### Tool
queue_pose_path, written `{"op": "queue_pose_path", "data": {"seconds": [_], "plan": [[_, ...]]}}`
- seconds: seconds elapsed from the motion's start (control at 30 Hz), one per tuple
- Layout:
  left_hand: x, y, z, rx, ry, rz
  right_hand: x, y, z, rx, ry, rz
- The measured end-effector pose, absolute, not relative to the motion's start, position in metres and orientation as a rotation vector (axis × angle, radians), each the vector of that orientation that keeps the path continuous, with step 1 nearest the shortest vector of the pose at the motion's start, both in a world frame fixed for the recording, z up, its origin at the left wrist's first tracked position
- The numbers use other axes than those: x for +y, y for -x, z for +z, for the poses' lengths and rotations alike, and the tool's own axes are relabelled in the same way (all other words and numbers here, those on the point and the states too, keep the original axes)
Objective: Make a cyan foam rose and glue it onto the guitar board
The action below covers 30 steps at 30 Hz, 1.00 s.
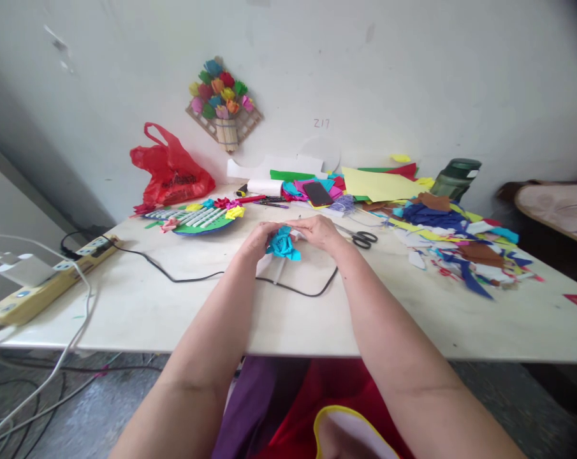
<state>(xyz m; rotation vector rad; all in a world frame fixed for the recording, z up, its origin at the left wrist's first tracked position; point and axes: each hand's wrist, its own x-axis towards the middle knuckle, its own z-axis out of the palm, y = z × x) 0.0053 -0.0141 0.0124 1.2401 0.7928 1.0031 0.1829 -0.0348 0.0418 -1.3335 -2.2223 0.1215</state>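
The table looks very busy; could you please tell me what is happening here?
Someone's left hand and right hand hold a blue flower between them, over the table. The fingers are partly hidden, so each hand's exact grip is unclear. Scissors lie beside the right hand, near a pile of scraps. On the left, a green board carries more flowers.

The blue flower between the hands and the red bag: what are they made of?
Blue flower: probably matte paper, perhaps crepe, judging by its folded, crinkled petals. Red bag: apparently thin, slightly glossy plastic, given its sheen, creases and loop handle.
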Motion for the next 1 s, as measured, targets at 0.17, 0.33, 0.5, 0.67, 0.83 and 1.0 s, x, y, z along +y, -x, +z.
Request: {"op": "queue_pose_path", "data": {"seconds": [0.17, 0.33, 0.5, 0.67, 0.83, 1.0], "plan": [[-0.016, -0.005, 0.014, 0.817, -1.254, 0.995, -0.034, -0.183, 0.041, -2.236, 1.360, 0.111], [-0.017, -0.005, 0.015, 0.812, -1.261, 1.000, -0.032, -0.182, 0.039, -2.208, 1.338, 0.141], [-0.019, -0.005, 0.017, 0.832, -1.269, 1.019, -0.032, -0.180, 0.037, -2.152, 1.253, 0.285], [-0.020, -0.007, 0.018, 0.807, -1.279, 1.036, -0.030, -0.177, 0.035, -2.087, 1.250, 0.378], [-0.020, -0.007, 0.016, 0.750, -1.364, 1.022, -0.027, -0.174, 0.033, -2.053, 1.214, 0.454], [-0.022, -0.006, 0.017, 0.738, -1.415, 1.000, -0.025, -0.175, 0.031, -2.044, 1.211, 0.480]]}}
